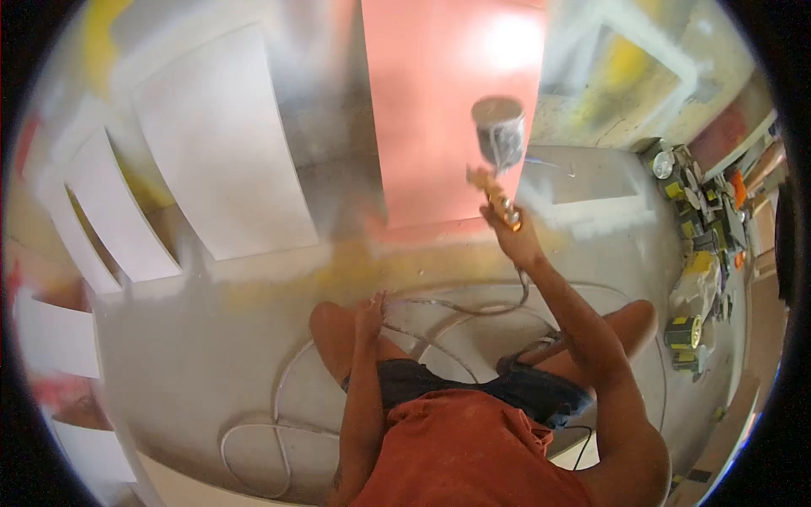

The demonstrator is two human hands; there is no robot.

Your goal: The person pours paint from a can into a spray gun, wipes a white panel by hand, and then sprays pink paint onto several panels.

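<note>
My right hand (517,241) is wrapped round the grip of a spray gun (498,198), raised in front of a pink panel (448,118). A paint-smeared cup (500,131) sits on top of the gun. From the gun's lower end an air hose (507,310) hangs in a curve and runs left to my left hand (370,314). That hand is by my left knee, closed on the hose; its fingers are only partly visible. The pink panel stands upright against the wall and looks glossy at the top right.
White panels (215,144) lean along the wall to the left, with smaller white pieces (59,334) at the far left. Hose loops (279,397) lie on the floor around my legs. Paint cans (683,332) and clutter line the right side.
</note>
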